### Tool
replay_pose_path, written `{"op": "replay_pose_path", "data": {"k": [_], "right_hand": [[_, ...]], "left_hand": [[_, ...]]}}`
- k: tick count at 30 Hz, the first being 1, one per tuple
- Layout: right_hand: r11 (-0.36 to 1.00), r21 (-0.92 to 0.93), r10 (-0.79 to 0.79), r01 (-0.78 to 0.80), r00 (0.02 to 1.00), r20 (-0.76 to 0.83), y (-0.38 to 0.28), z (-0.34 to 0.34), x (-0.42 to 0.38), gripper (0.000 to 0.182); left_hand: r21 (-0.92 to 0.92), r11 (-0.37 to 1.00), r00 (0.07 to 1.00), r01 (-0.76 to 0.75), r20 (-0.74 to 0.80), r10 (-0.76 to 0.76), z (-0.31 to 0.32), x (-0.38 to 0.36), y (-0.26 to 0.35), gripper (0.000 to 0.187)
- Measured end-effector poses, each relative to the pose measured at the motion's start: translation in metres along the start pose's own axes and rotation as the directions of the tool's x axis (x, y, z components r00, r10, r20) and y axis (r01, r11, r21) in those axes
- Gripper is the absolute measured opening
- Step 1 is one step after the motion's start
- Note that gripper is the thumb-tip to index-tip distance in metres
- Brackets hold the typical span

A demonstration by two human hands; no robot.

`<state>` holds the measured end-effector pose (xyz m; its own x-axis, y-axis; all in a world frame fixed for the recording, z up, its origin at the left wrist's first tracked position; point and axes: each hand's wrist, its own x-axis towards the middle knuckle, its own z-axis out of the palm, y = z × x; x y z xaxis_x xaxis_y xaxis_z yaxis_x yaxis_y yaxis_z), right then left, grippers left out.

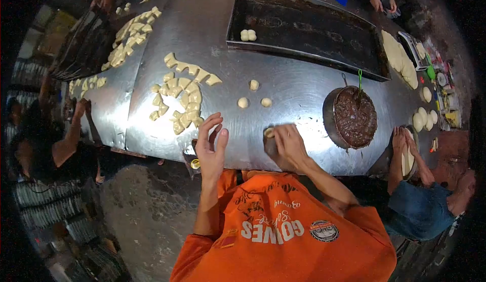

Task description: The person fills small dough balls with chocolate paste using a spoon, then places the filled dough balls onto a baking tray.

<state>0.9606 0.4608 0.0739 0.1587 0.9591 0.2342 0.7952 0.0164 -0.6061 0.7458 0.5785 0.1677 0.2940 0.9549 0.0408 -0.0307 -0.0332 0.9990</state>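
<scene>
My left hand [211,148] is raised at the table's front edge, fingers apart and nothing in it. To its right, my right hand [289,143] is over the metal table with its fingers at a small dough piece [269,132]; motion blurs the fingers. Beyond the hands lie three round dough balls [253,85]. Cut dough pieces [188,97] are spread behind my left hand. A round pan of dark brown filling [354,117], with a green-handled tool [360,79] in it, stands to the right of my right hand.
A large black tray [309,26] with a few dough balls [248,35] lies at the back. Flat dough [400,59] and a scale [412,49] are at the right. Co-workers' hands are at the right [405,143], left [81,110] and far edge. Stacked trays [86,44] stand left.
</scene>
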Motion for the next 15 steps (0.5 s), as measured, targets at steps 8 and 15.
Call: {"op": "replay_pose_path", "data": {"k": [8,15], "right_hand": [[0.99,0.142,-0.027,0.007,0.99,0.135,0.044,0.082,-0.035,0.022],[0.979,-0.198,0.1,-0.043,0.952,0.291,0.007,0.077,-0.001,0.029]], "left_hand": [[-0.05,0.995,0.996,-0.084,0.03,0.086,0.003,0.003,0.0,0.023],[-0.013,0.986,0.984,-0.164,0.065,0.164,0.013,0.018,-0.01,0.022]]}}
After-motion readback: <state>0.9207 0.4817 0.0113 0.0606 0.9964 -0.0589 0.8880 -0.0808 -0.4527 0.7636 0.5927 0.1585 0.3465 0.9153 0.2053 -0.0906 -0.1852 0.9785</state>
